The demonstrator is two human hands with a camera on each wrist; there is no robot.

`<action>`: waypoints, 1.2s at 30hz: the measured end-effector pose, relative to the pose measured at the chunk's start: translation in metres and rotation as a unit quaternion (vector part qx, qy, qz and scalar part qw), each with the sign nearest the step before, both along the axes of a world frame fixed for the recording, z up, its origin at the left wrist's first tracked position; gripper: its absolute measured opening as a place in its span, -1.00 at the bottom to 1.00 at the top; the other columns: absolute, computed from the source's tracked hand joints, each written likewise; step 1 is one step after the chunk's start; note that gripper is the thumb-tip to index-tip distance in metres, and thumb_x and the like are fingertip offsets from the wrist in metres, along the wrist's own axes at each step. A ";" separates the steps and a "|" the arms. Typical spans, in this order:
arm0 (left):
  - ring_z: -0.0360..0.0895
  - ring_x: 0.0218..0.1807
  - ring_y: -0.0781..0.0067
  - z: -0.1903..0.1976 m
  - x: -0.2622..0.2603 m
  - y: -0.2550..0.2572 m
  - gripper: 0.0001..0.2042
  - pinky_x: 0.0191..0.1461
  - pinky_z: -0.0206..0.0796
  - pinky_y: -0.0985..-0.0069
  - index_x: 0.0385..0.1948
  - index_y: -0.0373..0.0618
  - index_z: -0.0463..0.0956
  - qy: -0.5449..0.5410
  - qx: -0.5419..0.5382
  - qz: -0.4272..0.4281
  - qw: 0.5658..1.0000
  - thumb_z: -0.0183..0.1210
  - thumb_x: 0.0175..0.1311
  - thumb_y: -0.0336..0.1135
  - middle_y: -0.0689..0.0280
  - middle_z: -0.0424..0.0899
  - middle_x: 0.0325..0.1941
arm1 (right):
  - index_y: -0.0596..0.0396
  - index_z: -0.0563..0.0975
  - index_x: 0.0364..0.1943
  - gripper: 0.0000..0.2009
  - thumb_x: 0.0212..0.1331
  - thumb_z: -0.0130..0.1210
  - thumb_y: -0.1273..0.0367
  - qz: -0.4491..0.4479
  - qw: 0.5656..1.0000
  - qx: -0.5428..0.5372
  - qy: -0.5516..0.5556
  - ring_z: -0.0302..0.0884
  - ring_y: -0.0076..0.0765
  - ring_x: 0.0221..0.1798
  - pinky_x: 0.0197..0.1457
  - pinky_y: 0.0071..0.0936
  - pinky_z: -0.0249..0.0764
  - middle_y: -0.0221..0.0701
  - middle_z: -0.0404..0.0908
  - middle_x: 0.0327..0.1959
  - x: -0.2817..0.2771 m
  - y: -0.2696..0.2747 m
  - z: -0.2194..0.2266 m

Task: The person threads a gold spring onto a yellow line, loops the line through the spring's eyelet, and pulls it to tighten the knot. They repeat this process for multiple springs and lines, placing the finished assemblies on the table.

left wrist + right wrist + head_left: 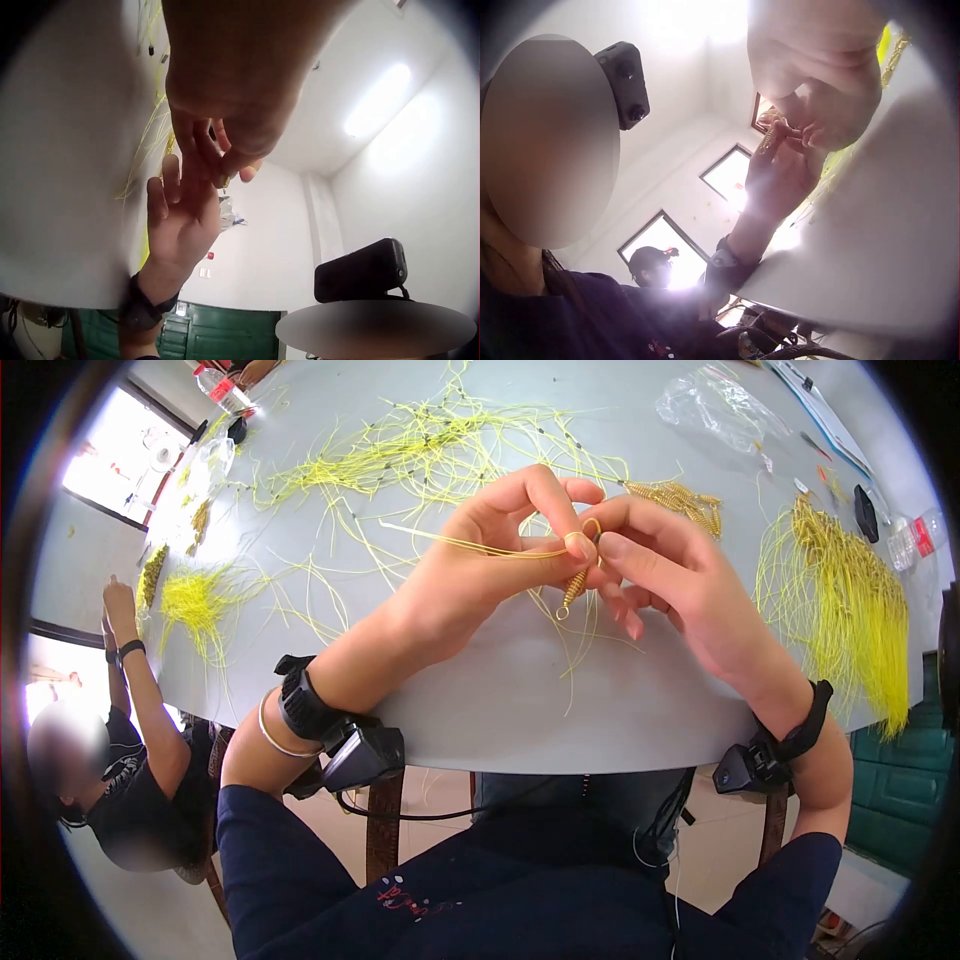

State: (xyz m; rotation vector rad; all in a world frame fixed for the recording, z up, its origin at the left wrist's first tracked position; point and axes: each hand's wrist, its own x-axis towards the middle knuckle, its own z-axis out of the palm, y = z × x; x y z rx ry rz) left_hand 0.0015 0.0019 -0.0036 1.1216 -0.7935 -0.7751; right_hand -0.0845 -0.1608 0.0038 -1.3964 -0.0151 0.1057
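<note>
In the head view, a slender golden coil [573, 590] hangs below the meeting fingertips of both hands, above the bench [500, 705]. The left hand [485, 570] pinches the coil near its upper end between thumb and forefinger, and a pale yellow strand [420, 533] runs back across that hand. The right hand [665, 555] has its thumb and bent forefinger closed on the coil's top end (the fingers partly cover the exact spot), its other fingers curving beneath. Just beyond the right hand lies a small pile of golden coils [690, 502]. A loose tangle of yellow line [430, 445] dotted with dark bits spreads over the far side of the bench, while a thick bundle of yellow strands [870, 630] topped with more coils lies at the right. A clear plastic bag [720, 408] sits toward the far right, and another person [145, 780] is at the left.
</note>
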 end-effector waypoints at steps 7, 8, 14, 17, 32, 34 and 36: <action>0.41 -0.11 0.58 0.000 0.002 0.001 -0.86 -0.11 0.34 0.58 -0.49 -0.04 0.31 0.005 0.026 -0.009 1.000 0.06 0.15 -0.54 0.25 0.27 0.10 | 0.13 0.48 -0.33 -0.84 0.17 0.00 0.33 -0.040 0.995 -0.057 -0.072 0.30 -0.73 -0.55 -0.55 -0.76 0.21 -0.51 0.47 -0.48 0.001 -0.007 0.008; 0.40 -0.12 0.58 -0.001 0.002 0.001 -0.86 -0.10 0.34 0.58 -0.49 -0.04 0.31 0.010 0.027 -0.018 0.999 0.07 0.15 -0.53 0.25 0.26 0.10 | 0.12 0.47 -0.31 -0.84 0.19 -0.03 0.32 -0.049 0.992 -0.090 -0.080 0.29 -0.73 -0.53 -0.54 -0.76 0.20 -0.54 0.42 -0.50 0.001 -0.007 0.010; 0.39 -0.16 0.61 0.002 -0.004 0.000 -0.88 -0.14 0.34 0.60 -0.47 -0.04 0.30 -0.025 0.024 -0.010 0.999 0.06 0.17 -0.50 0.30 0.32 0.03 | 0.09 0.51 -0.31 -0.83 0.16 0.05 0.29 0.018 0.995 -0.067 -0.074 0.29 -0.73 -0.49 -0.47 -0.78 0.24 -0.50 0.52 -0.35 0.002 -0.015 0.000; 0.39 -0.18 0.62 0.003 -0.004 -0.001 -0.88 -0.15 0.34 0.62 -0.47 -0.03 0.29 -0.012 0.019 0.000 1.000 0.05 0.17 -0.49 0.32 0.34 0.01 | 0.07 0.51 -0.30 -0.81 0.18 0.02 0.25 0.044 0.995 0.052 -0.077 0.31 -0.69 -0.33 -0.25 -0.71 0.26 -0.49 0.48 -0.19 0.004 -0.015 -0.005; 0.43 -0.25 0.68 0.008 -0.006 0.002 -0.88 -0.08 0.32 0.66 -0.47 0.01 0.32 0.019 -0.010 0.012 1.000 0.08 0.14 -0.47 0.30 0.24 0.05 | 0.01 0.32 -0.22 -0.78 0.28 -0.18 0.18 0.143 0.975 0.009 -0.168 0.13 -0.64 -0.31 -0.21 -0.62 0.12 -0.61 0.21 -0.52 0.009 -0.025 0.007; 0.44 -0.25 0.68 0.006 -0.002 0.002 -0.88 -0.09 0.33 0.65 -0.46 0.00 0.33 0.010 -0.006 0.018 1.000 0.09 0.13 -0.47 0.29 0.25 0.04 | 0.03 0.32 -0.13 -0.77 0.29 -0.20 0.21 0.054 0.985 0.030 -0.162 0.15 -0.65 -0.31 -0.17 -0.61 0.14 -0.61 0.19 -0.55 0.003 -0.022 0.014; 0.44 -0.25 0.67 0.006 -0.002 0.002 -0.89 -0.11 0.35 0.64 -0.46 -0.01 0.34 0.001 -0.002 0.027 1.000 0.10 0.13 -0.47 0.28 0.26 0.03 | 0.05 0.31 -0.04 -0.74 0.29 -0.22 0.24 -0.032 0.986 0.052 -0.153 0.17 -0.66 -0.31 -0.13 -0.60 0.16 -0.62 0.17 -0.57 0.004 -0.022 0.015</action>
